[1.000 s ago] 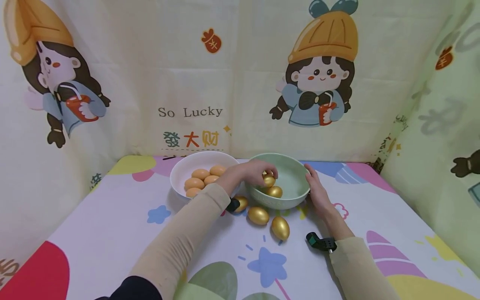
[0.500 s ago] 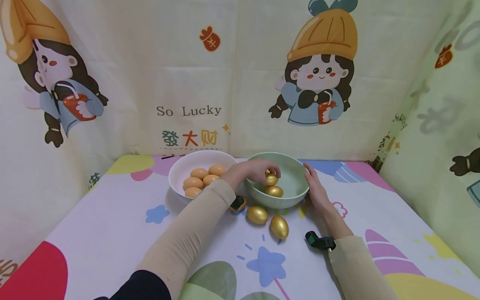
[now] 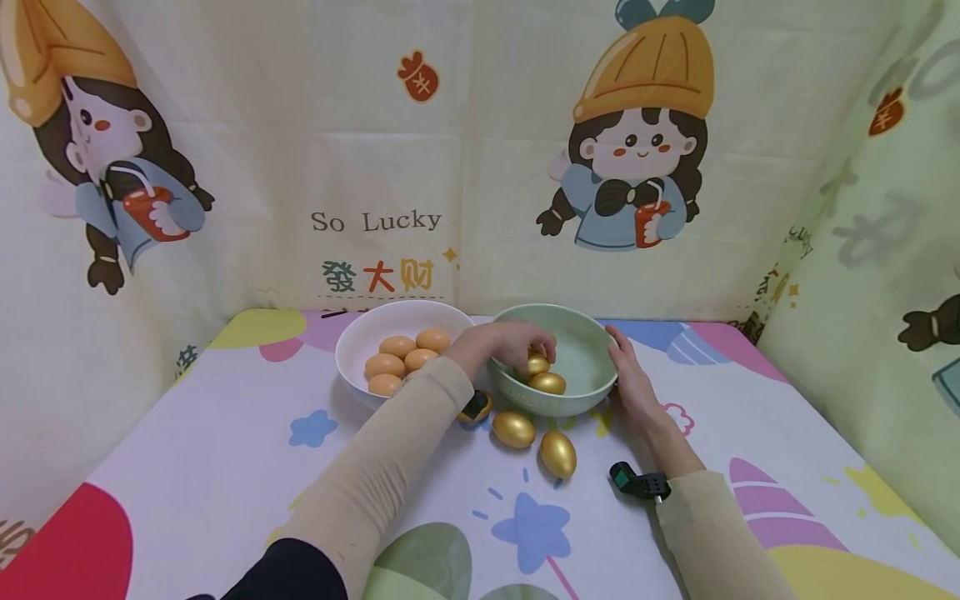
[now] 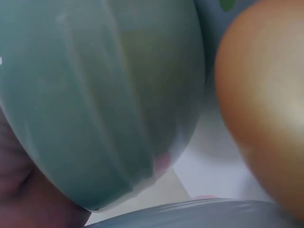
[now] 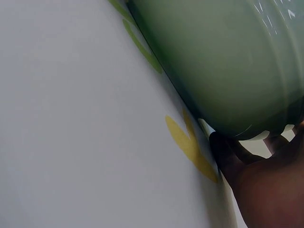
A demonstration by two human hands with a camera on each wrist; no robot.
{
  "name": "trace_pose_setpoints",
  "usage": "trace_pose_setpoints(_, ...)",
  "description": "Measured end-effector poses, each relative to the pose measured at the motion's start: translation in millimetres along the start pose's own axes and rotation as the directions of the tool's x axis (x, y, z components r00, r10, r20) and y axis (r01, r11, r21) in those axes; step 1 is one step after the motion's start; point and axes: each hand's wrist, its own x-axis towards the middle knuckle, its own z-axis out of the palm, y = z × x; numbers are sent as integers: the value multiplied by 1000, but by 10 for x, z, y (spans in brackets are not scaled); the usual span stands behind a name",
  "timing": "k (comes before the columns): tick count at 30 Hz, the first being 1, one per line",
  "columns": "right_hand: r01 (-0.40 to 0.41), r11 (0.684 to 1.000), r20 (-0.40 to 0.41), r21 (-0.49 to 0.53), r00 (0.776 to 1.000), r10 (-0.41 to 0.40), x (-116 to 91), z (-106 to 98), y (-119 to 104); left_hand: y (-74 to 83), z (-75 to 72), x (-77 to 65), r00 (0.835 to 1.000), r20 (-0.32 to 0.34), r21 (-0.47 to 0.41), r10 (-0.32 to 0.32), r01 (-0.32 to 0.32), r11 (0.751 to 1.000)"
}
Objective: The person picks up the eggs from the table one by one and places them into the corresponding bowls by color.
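Note:
My left hand (image 3: 517, 343) reaches into the green bowl (image 3: 588, 358), its fingers curled over a golden egg (image 3: 537, 364). Just in front of that egg, another golden egg (image 3: 547, 383) lies inside the bowl. Against the bowl's right outer wall rests my right hand (image 3: 636, 379); its thumb and fingertips touch the green side in the right wrist view. Two golden eggs lie on the table before the bowl, one on the left (image 3: 513, 429) and one on the right (image 3: 558, 455). A third golden egg (image 4: 266, 95) is mostly hidden under my left wrist in the head view.
Left of the green bowl stands a white bowl (image 3: 352, 333) with several brown eggs (image 3: 384, 366); my left forearm crosses in front of its right side. A printed cloth covers the table (image 3: 217, 467). Patterned curtains (image 3: 495, 167) rise close behind the bowls and along both sides.
My left hand has lowered slightly within the green bowl, and the golden egg under its fingers has shifted a little down and left. My right hand stays at the bowl's side.

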Motion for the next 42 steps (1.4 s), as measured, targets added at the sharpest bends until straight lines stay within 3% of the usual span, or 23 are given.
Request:
trace_pose_setpoints(8, -8, 1000, 2, 1, 1000, 8, -4, 3, -4, 6, 4, 17, 1000, 20, 21, 17, -17, 1000)
trace_pose_setpoints(18, 7, 1000, 4, -4, 1000, -7, 3, -10, 2, 37, -31, -34, 1000, -9, -51, 6, -6, 999)
trace_pose_setpoints(30, 2, 998, 12, -64, 1000, -2, 1, -24, 20, 111, -52, -102, 999, -46, 10, -4, 4, 1000)
trace_pose_setpoints(36, 14, 997, 12, -80, 1000, -13, -2, -27, -8, 106, -100, -132, 996, -76, 12, 43, -42, 999)
trace_pose_setpoints(42, 4, 997, 23, -81, 1000, -3, -12, -29, -12, 144, -121, -265, 989, -105, -96, 100, -110, 989)
